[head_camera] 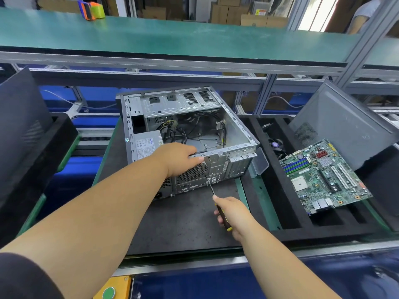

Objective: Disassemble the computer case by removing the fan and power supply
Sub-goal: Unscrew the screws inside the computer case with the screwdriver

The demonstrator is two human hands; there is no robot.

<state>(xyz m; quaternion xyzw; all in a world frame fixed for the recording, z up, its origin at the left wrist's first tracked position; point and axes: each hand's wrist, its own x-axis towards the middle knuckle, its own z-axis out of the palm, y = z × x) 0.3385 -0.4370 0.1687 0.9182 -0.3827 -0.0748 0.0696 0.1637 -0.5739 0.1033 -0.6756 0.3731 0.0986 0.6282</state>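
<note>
The open grey metal computer case [185, 134] lies on its side on the dark mat of the desk [183, 223], its silver power supply box [146, 145] inside at the near left corner; the left hand [179, 158] rests on the case's rear top edge, fingers curled over the rim above the round fan grille [194, 171]; the right hand [232, 214] grips a black-and-yellow-handled screwdriver [218, 201], tip touching the rear panel beside the grille; a green motherboard [321, 175] lies in the black foam tray [287, 221] to the right.

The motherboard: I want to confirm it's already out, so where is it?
The motherboard lies outside the computer case, to its right in the head view, tilted across the black foam tray.
</note>
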